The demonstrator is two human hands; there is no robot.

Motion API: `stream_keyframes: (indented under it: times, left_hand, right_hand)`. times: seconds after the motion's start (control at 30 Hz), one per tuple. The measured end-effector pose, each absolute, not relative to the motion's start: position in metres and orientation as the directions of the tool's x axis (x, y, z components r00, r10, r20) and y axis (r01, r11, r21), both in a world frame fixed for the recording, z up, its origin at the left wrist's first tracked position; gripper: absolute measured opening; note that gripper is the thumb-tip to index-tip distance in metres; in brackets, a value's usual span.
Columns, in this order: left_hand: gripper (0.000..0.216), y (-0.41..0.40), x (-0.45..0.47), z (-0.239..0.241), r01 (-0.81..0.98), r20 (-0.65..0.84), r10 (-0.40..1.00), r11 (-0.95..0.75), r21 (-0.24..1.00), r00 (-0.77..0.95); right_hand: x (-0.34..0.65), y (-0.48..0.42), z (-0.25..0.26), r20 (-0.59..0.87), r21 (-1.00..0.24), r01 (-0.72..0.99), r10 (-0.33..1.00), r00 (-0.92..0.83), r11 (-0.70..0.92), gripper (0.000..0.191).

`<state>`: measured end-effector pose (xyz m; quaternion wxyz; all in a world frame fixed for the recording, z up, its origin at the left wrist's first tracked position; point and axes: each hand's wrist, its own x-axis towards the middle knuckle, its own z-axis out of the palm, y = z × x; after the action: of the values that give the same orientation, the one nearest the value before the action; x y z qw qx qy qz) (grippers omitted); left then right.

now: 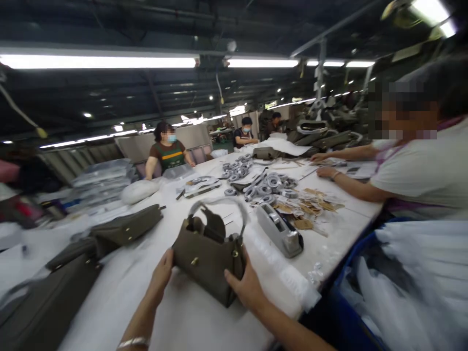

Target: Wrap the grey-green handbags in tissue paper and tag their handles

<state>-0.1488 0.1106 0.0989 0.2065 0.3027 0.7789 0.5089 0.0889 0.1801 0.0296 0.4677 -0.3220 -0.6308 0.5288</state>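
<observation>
Between my two hands is an olive-brown handbag point(208, 256) with gold-coloured fittings, tilted on the white table point(146, 287). Its handle point(239, 204) arches up in a pale wrapping, and a flap or strap piece stands up at its open top. My left hand point(164, 270) grips the bag's left side. Around the lower right corner, my right hand point(246, 282) holds it with thumb on the front. A grey tape dispenser point(280, 231) stands just behind and right of the bag. More olive handbags point(127, 226) lie to the left.
Rolled grey-wrapped straps point(268, 185) and brown tags point(307, 204) lie in heaps mid-table. Clear plastic sheeting point(288, 273) is at the right edge, beside a blue bin point(351, 302) of plastic bags. A co-worker's arms point(351, 183) reach in from the right; others sit farther back.
</observation>
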Motion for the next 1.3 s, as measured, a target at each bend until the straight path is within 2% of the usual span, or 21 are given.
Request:
stream_keyframes:
  times: [0.1, 0.2, 0.3, 0.43, 0.5, 0.53, 0.6, 0.67, 0.7, 0.77, 0.87, 0.97, 1.07, 1.13, 1.3]
  left_hand:
    - [0.066, 0.114, -0.148, 0.094, 0.134, -0.071, 0.647, 0.263, 0.955, -0.759]
    - [0.065, 0.1, -0.14, 0.102, 0.102, -0.019, 0.638, 0.153, 0.983, -0.77]
    - [0.056, 0.067, -0.123, 0.118, 0.111, 0.034, 0.632, 0.082, 0.99, -0.774]
    - [0.047, 0.013, -0.099, 0.135, 0.094, 0.033, 0.667, 0.057, 0.994, -0.745]
    - [0.043, -0.007, -0.088, 0.137, 0.117, 0.042, 0.676, 0.066, 0.991, -0.735]
    - [0.041, -0.015, -0.082, 0.135, 0.141, 0.051, 0.664, 0.083, 0.986, -0.746]
    - [0.036, -0.024, -0.072, 0.128, 0.2, 0.071, 0.619, 0.141, 0.97, -0.782]
    - [0.03, -0.027, -0.064, 0.118, 0.268, 0.111, 0.588, 0.188, 0.945, -0.801]
    - [0.027, -0.027, -0.06, 0.114, 0.323, 0.149, 0.589, 0.202, 0.924, -0.794]
    - [0.024, -0.025, -0.053, 0.108, 0.488, 0.255, 0.645, 0.21, 0.847, -0.72]
    - [0.035, -0.011, -0.046, 0.106, 0.784, 0.358, 0.831, 0.142, 0.604, -0.426]
    - [0.068, 0.012, -0.045, 0.103, 0.944, 0.265, 0.958, 0.012, 0.331, -0.105]
    - [0.093, 0.034, -0.047, 0.097, 0.988, 0.16, 0.987, -0.03, 0.152, 0.005]
    - [0.09, 0.042, -0.05, 0.09, 0.994, 0.143, 0.99, -0.025, 0.109, 0.009]
    - [0.05, 0.031, -0.047, 0.056, 0.998, 0.226, 0.974, -0.036, 0.058, 0.022]
  right_hand:
    - [0.096, 0.196, 0.043, 0.242, -0.969, -0.126, 0.91, -0.336, 0.211, 0.08]
    - [0.115, 0.206, 0.058, 0.182, -0.977, -0.171, 0.907, -0.379, 0.124, 0.071]
    - [0.142, 0.211, 0.072, 0.103, -0.984, -0.175, 0.859, -0.502, 0.016, 0.069]
    - [0.165, 0.226, 0.078, -0.065, -0.994, -0.026, 0.762, -0.645, -0.106, 0.066]
    - [0.169, 0.236, 0.075, -0.086, -0.99, 0.14, 0.795, -0.601, -0.001, 0.073]
    - [0.171, 0.24, 0.074, -0.035, -0.968, 0.225, 0.832, -0.553, 0.109, 0.079]
    - [0.173, 0.242, 0.074, 0.173, -0.856, 0.351, 0.85, -0.498, 0.38, 0.083]
    - [0.176, 0.238, 0.077, 0.358, -0.7, 0.352, 0.732, -0.579, 0.621, 0.072]
    - [0.178, 0.234, 0.08, 0.405, -0.624, 0.309, 0.636, -0.657, 0.717, 0.064]
    - [0.178, 0.224, 0.086, 0.41, -0.485, 0.201, 0.424, -0.807, 0.851, 0.056]
    - [0.167, 0.215, 0.092, 0.337, -0.297, 0.085, 0.188, -0.923, 0.951, 0.067]
    - [0.151, 0.215, 0.091, 0.257, -0.213, 0.029, 0.085, -0.963, 0.977, 0.079]
    - [0.139, 0.219, 0.086, 0.2, -0.186, 0.007, 0.045, -0.979, 0.982, 0.081]
    - [0.136, 0.219, 0.08, 0.179, -0.162, 0.023, 0.052, -0.982, 0.986, 0.078]
    - [0.142, 0.211, 0.05, 0.168, -0.072, 0.052, 0.064, -0.984, 0.996, 0.07]
